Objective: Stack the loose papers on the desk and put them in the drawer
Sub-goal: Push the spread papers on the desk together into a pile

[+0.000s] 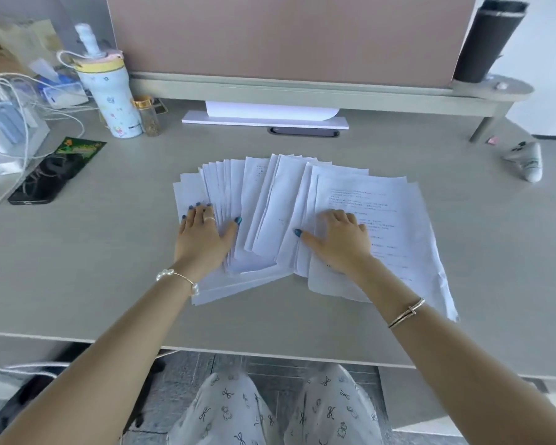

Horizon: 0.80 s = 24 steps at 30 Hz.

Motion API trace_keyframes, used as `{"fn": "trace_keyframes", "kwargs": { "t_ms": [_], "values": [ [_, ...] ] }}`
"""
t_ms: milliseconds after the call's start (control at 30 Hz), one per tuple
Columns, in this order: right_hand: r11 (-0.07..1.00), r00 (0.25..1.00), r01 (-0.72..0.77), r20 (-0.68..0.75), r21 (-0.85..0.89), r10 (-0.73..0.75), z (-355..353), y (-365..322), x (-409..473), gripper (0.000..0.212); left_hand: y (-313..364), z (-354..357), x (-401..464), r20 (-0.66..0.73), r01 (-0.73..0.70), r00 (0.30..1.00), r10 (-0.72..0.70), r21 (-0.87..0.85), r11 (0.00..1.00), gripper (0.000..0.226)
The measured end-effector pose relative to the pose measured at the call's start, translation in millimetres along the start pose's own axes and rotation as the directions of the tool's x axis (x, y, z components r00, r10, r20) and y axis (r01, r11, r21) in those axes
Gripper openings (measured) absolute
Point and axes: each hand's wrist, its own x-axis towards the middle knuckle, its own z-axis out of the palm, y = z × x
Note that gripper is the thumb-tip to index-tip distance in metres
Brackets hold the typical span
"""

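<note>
Print on papers [366, 203] too small to read; lower sheets hidden by overlap

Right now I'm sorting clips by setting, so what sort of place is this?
Probably an office or home-study workstation: a pale grey desk backed by a pink fabric divider panel, fanned white printed papers under both hands, and a black phone beside white charging cables.

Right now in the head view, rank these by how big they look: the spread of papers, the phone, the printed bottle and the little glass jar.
1. spread of papers
2. phone and printed bottle: look alike, not ranked
3. glass jar
</note>
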Motion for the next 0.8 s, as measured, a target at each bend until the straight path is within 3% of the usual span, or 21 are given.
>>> {"fn": "trace_keyframes", "kwargs": {
  "t_ms": [133,267,333,400,600,700,800],
  "values": [
    [0.996,0.995,0.088,0.035,0.004,-0.089,5,-12,5,0.059,12,-2,2,0.075,-0.037,0.996,0.047,-0.131,0.991,0.077],
    [0.941,0.982,0.168,0.03,0.293,-0.184,2,-12,15,0.039,11,-5,13,0.17,-0.048,0.98,0.102,-0.297,0.954,0.073],
    [0.918,0.986,0.163,-0.036,0.362,-0.161,-3,-6,18,0.041,6,-6,20,0.095,-0.064,0.991,0.095,-0.282,0.957,0.07],
    [0.937,0.983,0.166,-0.122,0.308,-0.135,-8,4,19,0.043,0,-8,24,-0.01,-0.051,0.999,0.05,-0.141,0.989,0.069],
    [0.996,0.985,-0.083,-0.149,0.042,0.088,-19,42,7,0.05,-11,-6,18,0.135,-0.005,0.991,-0.011,0.113,0.994,0.068],
    [0.977,0.977,-0.204,-0.075,-0.063,0.199,-10,53,-1,0.05,-10,-4,16,0.134,-0.009,0.991,-0.009,0.139,0.99,0.065],
    [0.972,0.976,-0.218,-0.041,-0.088,0.215,0,47,-6,0.049,-10,-5,16,0.171,-0.011,0.985,-0.007,0.1,0.995,0.062]
  ]
}}
